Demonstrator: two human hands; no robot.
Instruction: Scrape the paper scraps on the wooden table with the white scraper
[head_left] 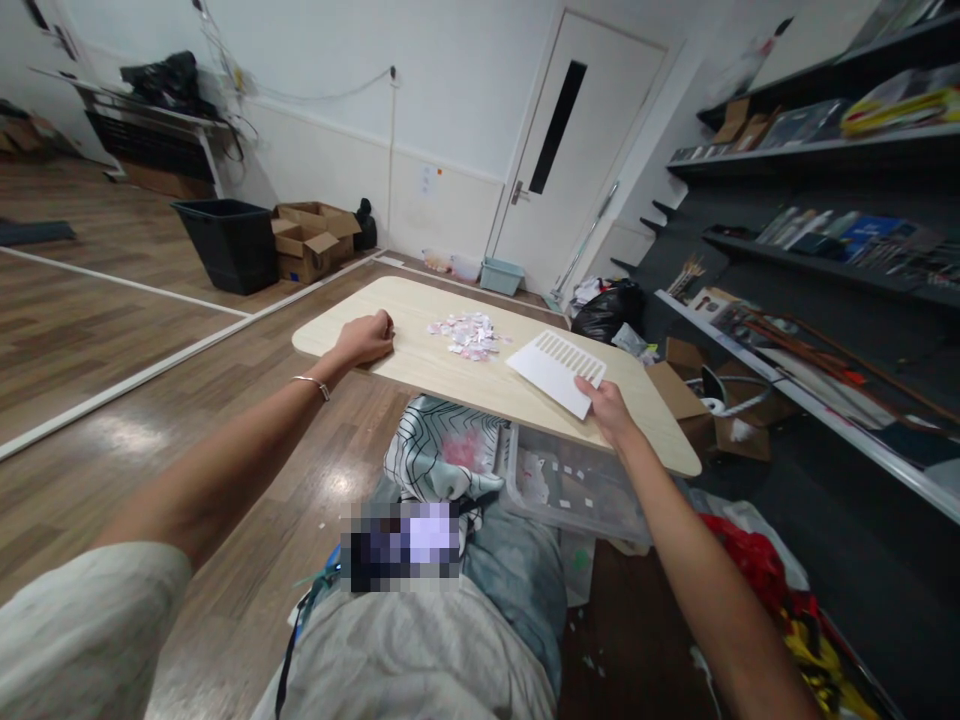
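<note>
My right hand grips a white slotted card by its near right corner. A row of several narrow slots runs along the card's far side. The card is over the right part of a pale wooden table. My left hand is closed in a fist at the table's left near edge, and whatever is inside it, if anything, is hidden. Between my hands lies a loose pile of small white and pink paper scraps.
Under the table's near edge stands a clear plastic bin with small white pieces inside, beside a patterned cloth. Shelves line the right side. A black bin and cardboard boxes stand at the left back.
</note>
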